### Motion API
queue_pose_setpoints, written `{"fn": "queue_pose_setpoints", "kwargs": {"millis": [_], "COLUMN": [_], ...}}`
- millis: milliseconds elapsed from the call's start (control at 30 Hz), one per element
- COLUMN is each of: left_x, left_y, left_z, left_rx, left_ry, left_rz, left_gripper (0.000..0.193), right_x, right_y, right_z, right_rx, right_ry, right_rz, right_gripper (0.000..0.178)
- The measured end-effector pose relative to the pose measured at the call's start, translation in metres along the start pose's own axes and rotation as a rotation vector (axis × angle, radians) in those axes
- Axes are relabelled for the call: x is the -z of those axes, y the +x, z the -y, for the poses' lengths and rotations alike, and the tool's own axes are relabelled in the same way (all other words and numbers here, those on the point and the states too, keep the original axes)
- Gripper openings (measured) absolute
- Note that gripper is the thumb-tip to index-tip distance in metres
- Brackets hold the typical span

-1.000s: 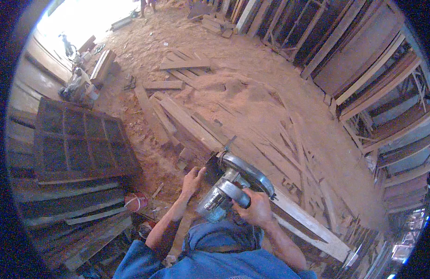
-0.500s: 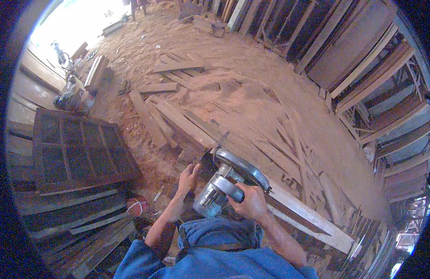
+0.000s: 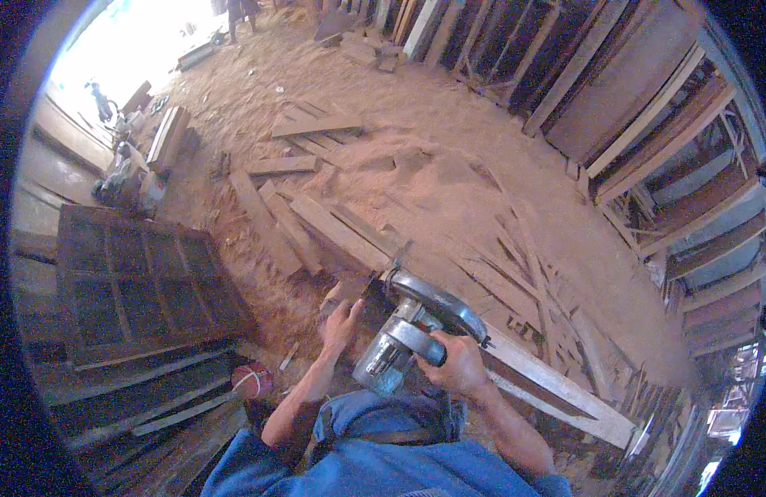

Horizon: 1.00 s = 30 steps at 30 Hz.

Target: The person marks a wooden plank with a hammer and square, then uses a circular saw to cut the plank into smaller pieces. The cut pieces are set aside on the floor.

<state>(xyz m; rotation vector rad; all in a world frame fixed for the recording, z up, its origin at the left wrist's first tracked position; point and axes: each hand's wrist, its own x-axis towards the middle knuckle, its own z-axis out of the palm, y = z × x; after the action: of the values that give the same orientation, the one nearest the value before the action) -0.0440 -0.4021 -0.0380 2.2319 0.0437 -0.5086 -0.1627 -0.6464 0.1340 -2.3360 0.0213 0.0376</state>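
Two hands were at a portable circular saw (image 3: 385,361) in the lower middle of the view: the right hand (image 3: 459,364) was wrapped around its handle, while the left hand (image 3: 343,325) lay by its dark flat edge, on the nine o'clock side; whether those fingers gripped it, I could not tell. The saw's curved guard (image 3: 437,300) ran from ten o'clock down to four, and its motor housing stuck out toward seven. A pale beam (image 3: 602,424) stretched from under the guard toward four o'clock, and the saw hid part of it. Planks (image 3: 333,224) lay toward eleven, on much the same slant as the guard. Thin wood strips (image 3: 539,277) littered the ground toward two. Straight up at twelve, a sawdust heap (image 3: 370,161) rose. Toward nine, a dark paneled frame (image 3: 143,282) leaned over stacked boards. Between eight and nine sat a red bucket (image 3: 252,379) with a white band across it; its contents were too unclear to make out.
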Motion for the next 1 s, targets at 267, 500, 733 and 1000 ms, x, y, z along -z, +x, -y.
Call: {"fn": "queue_pose_setpoints", "kwargs": {"millis": [267, 500, 733, 1000], "left_x": [0.001, -0.002, 0.009, 0.016], "left_y": [-0.006, 0.003, -0.013, -0.017], "left_z": [-0.01, 0.001, -0.025, -0.038], "left_rx": [-0.086, -0.083, 0.002, -0.017], "left_ry": [-0.104, -0.211, -0.191, -0.137], "left_rz": [-0.094, -0.069, -0.073, -0.098], "left_gripper": [0.061, 0.052, 0.048, 0.053], "right_x": [-0.001, 0.002, -0.004, 0.0], "right_y": [0.001, 0.001, 0.001, 0.002], "right_z": [-0.001, -0.001, -0.002, 0.003], "right_rx": [0.036, -0.096, 0.019, -0.001], "right_ry": [0.013, -0.007, -0.026, 0.012], "right_rz": [-0.045, 0.132, -0.02, 0.007], "right_gripper": [0.032, 0.053, 0.032, 0.031]}}
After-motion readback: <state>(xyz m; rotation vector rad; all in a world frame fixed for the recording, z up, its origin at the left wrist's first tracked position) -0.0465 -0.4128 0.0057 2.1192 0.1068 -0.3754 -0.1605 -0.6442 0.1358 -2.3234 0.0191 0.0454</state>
